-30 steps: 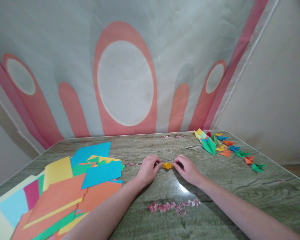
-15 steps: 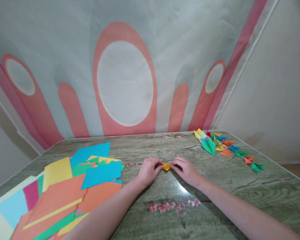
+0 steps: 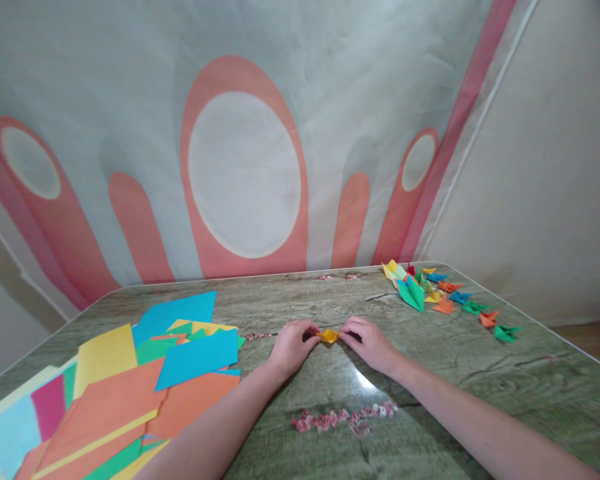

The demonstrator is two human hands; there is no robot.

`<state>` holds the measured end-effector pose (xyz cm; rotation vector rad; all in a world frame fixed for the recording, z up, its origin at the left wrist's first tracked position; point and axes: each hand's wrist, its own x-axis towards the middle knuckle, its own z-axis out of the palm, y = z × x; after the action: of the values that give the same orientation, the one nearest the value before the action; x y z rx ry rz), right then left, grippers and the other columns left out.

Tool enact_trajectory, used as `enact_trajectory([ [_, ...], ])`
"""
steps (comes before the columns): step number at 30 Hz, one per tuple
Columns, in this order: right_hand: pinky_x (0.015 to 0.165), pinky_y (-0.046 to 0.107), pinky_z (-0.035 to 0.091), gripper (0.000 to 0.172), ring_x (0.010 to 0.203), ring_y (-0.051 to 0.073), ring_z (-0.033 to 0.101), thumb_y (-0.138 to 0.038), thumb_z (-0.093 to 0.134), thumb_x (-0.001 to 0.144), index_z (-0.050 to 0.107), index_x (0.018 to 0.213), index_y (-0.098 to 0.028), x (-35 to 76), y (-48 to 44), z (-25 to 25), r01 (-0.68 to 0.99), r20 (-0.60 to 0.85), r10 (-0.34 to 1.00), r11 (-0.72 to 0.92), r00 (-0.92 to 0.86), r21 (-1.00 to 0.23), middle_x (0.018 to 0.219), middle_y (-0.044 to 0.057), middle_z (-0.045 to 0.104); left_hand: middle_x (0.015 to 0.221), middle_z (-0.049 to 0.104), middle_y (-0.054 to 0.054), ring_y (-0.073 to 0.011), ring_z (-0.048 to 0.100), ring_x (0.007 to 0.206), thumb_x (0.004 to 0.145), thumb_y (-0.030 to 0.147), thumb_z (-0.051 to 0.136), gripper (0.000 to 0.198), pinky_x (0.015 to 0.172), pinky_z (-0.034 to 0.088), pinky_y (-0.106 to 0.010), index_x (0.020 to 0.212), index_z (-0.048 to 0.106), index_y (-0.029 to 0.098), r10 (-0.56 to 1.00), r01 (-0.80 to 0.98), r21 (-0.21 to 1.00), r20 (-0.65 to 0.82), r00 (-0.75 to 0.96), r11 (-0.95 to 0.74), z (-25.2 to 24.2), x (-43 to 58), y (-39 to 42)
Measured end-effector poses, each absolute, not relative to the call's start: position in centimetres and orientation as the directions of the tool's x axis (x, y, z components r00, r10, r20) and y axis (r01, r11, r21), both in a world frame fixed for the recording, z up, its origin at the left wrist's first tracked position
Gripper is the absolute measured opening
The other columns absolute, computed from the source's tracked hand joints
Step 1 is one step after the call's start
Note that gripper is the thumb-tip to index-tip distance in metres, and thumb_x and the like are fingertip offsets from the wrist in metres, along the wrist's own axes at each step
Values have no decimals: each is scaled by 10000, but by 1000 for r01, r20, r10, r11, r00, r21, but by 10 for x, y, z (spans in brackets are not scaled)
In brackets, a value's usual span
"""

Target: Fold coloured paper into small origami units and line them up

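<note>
A small yellow-orange origami crane [image 3: 329, 336] is held just above or on the tabletop, stretched between both hands. My left hand [image 3: 294, 343] pinches its left tip between thumb and fingers. Its right tip is pinched by my right hand [image 3: 367, 339] in the same way. The fingertips cover both ends of the paper, so only the folded middle shows. Whether the crane's underside touches the table cannot be made out.
On the left lie overlapping coloured sheets, among them a blue sheet [image 3: 200, 357] and an orange sheet [image 3: 115, 400]. At the back right, a green paper plane [image 3: 411, 293] lies by several small folded cranes, the nearest a green crane [image 3: 507, 333]. The wood-patterned table [image 3: 460, 400] meets a printed backdrop [image 3: 325, 100].
The view has shifted slightly, so most things sit a little further left. Both hands keep their pinch on the crane, which looks slightly flatter and wider.
</note>
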<state>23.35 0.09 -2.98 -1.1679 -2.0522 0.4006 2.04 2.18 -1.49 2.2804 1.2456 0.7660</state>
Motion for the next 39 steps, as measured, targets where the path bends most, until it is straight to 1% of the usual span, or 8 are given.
enact_trajectory([
  [4, 750, 299, 443, 162, 806, 163, 563, -274, 515, 856, 646, 924, -208, 232, 1, -30, 589, 467, 835, 541, -291, -601, 856, 45, 609, 824, 660, -5, -164, 583, 799, 776, 260, 566, 110, 744, 432, -257, 851, 637, 219, 839, 622, 569, 285, 465, -538, -15, 21, 21],
  [11, 703, 269, 445, 116, 747, 141, 562, -239, 543, 840, 652, 831, -202, 234, 5, -28, 593, 477, 828, 551, -296, -588, 790, 23, 605, 871, 654, -25, -178, 589, 824, 786, 243, 543, 133, 768, 446, -278, 890, 619, 211, 827, 604, 572, 296, 478, -555, -16, 21, 21],
  [15, 691, 257, 439, 123, 728, 132, 562, -239, 545, 841, 661, 826, -203, 238, 7, -23, 613, 478, 828, 547, -294, -571, 771, 17, 603, 891, 653, -29, -179, 598, 845, 781, 217, 537, 195, 792, 447, -290, 968, 590, 214, 818, 575, 589, 323, 476, -567, -17, 22, 23],
  [21, 722, 264, 446, 159, 753, 134, 578, -281, 529, 851, 667, 841, -201, 258, 14, 0, 602, 503, 811, 570, -299, -560, 806, 24, 619, 897, 639, -37, -186, 580, 864, 786, 199, 515, 204, 822, 432, -314, 980, 574, 210, 796, 577, 557, 327, 509, -597, -19, 22, 23],
  [29, 752, 312, 454, 187, 796, 165, 583, -301, 506, 855, 668, 858, -209, 333, 13, 36, 711, 477, 816, 544, -326, -446, 833, 39, 635, 891, 610, -48, -190, 553, 857, 799, 201, 483, 166, 816, 426, -316, 935, 578, 204, 770, 577, 518, 329, 547, -631, -15, 21, 22],
  [31, 764, 332, 451, 195, 809, 183, 585, -325, 509, 847, 672, 840, -217, 366, 3, 38, 751, 468, 835, 501, -290, -430, 832, 43, 643, 888, 607, -53, -194, 547, 863, 806, 206, 474, 166, 817, 421, -317, 931, 582, 201, 760, 576, 504, 335, 557, -644, -14, 22, 22],
  [34, 741, 333, 459, 254, 801, 201, 594, -397, 507, 831, 679, 845, -211, 428, -24, 33, 798, 430, 886, 383, -175, -465, 842, 59, 654, 876, 599, -57, -196, 540, 858, 816, 213, 460, 167, 812, 417, -318, 924, 587, 195, 749, 580, 481, 336, 571, -657, -14, 22, 22],
  [39, 722, 320, 469, 384, 810, 233, 610, -510, 524, 771, 678, 889, -179, 538, -83, 8, 830, 318, 937, 62, 142, -554, 889, 77, 677, 882, 589, -58, -195, 533, 864, 827, 215, 449, 160, 807, 411, -314, 914, 582, 191, 737, 581, 460, 331, 590, -672, -17, 22, 25],
])
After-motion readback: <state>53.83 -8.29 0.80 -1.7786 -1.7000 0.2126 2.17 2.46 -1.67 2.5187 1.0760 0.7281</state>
